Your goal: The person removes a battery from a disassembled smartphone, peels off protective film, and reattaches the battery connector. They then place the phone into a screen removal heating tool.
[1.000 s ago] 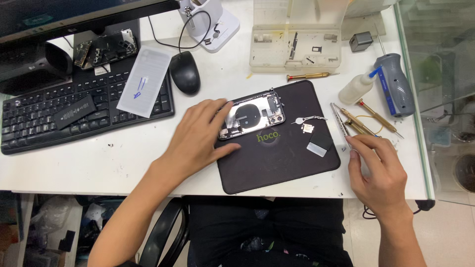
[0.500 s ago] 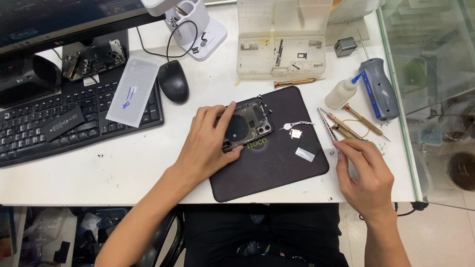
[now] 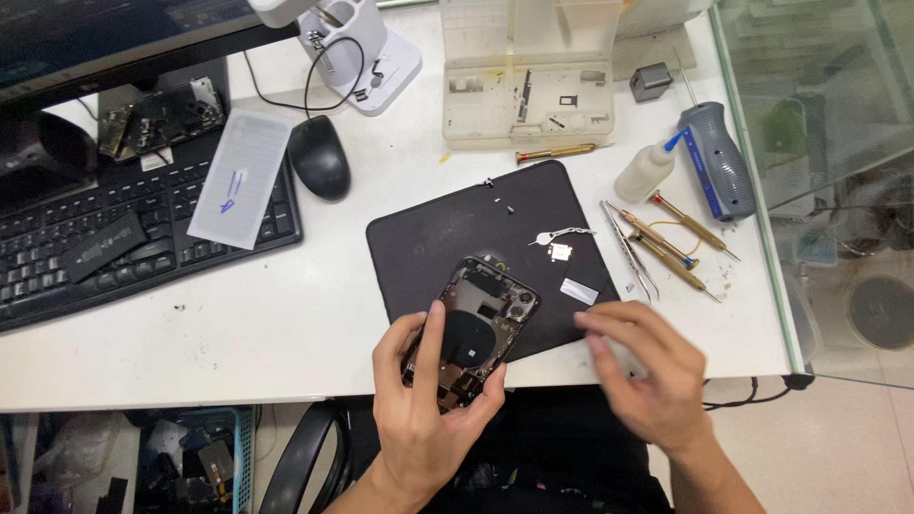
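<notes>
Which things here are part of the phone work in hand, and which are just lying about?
In hand:
left hand gripping the opened phone housing
right hand at the black mat
small loose parts

Lying about:
mouse
keyboard
glue bottle
screwdrivers
parts tray

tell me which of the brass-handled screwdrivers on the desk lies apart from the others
The brass-handled screwdriver with the red collar, lying alone just below the beige plastic parts tray. The other brass-handled screwdrivers lie bunched right of the black work mat.
</notes>
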